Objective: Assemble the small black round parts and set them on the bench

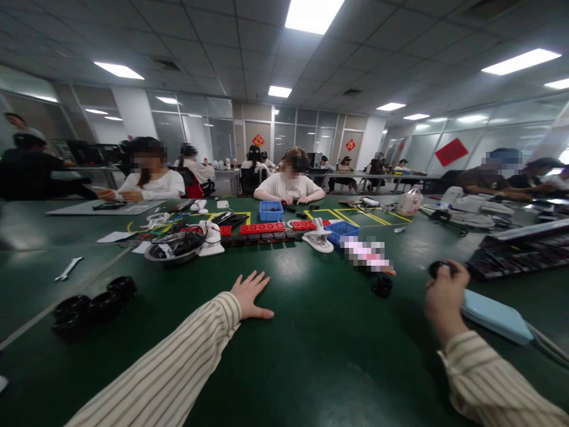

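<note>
Head view: the left hand (252, 298) lies spread on the green surface (302, 344), palm down, fingers apart and holding nothing. The right hand (447, 299), at the right side, is closed around a black round piece (437, 270), its thumb and fingers pinching it; the blur and the fingers hide much of it, so it looks to be a short ring, though I cannot be sure. That piece is just above the surface or touching it (the angle does not settle which).

Near the right hand, to its left, a second black piece (382, 286) rests on the surface, next to a pixelated pink item (367, 255). A light blue case (496, 316) lies just right of the right wrist, with a pale cable (549, 343) running from its far end. Well to the left of the left hand, a cluster of black rings (105, 306) sits close together, and a wrench (69, 268) lies beyond them.

Past the hands, a row of red and black parts (262, 232) stretches across the middle, between a metal bowl (173, 256) of dark items and a white clip (318, 238). A blue bin (271, 211) stands behind the row, and another person (288, 184) sits facing it.
</note>
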{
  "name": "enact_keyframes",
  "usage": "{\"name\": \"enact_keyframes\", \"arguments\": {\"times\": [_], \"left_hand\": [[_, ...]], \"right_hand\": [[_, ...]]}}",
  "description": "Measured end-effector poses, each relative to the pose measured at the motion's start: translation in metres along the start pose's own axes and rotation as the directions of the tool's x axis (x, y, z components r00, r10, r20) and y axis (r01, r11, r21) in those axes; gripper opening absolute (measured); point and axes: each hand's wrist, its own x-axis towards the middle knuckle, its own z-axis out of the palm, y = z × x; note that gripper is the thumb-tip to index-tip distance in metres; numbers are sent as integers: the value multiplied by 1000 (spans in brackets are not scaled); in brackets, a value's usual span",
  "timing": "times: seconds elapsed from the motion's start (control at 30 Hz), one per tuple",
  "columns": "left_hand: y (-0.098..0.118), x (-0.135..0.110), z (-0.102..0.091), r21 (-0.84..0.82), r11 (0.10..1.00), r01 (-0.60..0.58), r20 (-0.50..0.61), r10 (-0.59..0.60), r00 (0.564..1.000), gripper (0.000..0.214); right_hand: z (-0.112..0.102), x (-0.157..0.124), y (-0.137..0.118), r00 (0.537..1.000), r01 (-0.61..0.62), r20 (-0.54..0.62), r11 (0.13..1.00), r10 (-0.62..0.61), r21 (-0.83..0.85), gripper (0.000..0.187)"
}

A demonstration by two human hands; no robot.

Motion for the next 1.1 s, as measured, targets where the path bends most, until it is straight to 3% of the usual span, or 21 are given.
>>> {"name": "enact_keyframes", "arguments": {"times": [0.07, 0.13, 0.3, 0.57, 0.8, 1.1], "left_hand": [[0, 0, 0, 8, 1000, 5, 11, -5, 1000, 99], [1, 1, 0, 24, 1000, 11, 21, -12, 1000, 99], [0, 2, -1, 47, 999, 12, 32, -14, 999, 100], [0, 1, -5, 35, 999, -5, 63, 3, 998, 102], [-1, 4, 2, 70, 997, 15, 13, -16, 1000, 100], [-1, 5, 3, 98, 995, 13, 6, -14, 1000, 99]], "right_hand": [[14, -10, -15, 990, -47, -132, 997, 55, 61, 65], [20, -22, -25, 981, -34, -184, 987, 63, 158, 64], [19, -30, -25, 984, -132, -83, 959, 157, 250, 62], [28, -22, -16, 990, -31, 137, 996, 20, 81, 51], [28, -26, -20, 974, -66, 221, 995, 49, 72, 45], [29, -28, -18, 972, -63, 230, 995, 44, 76, 39]]}}
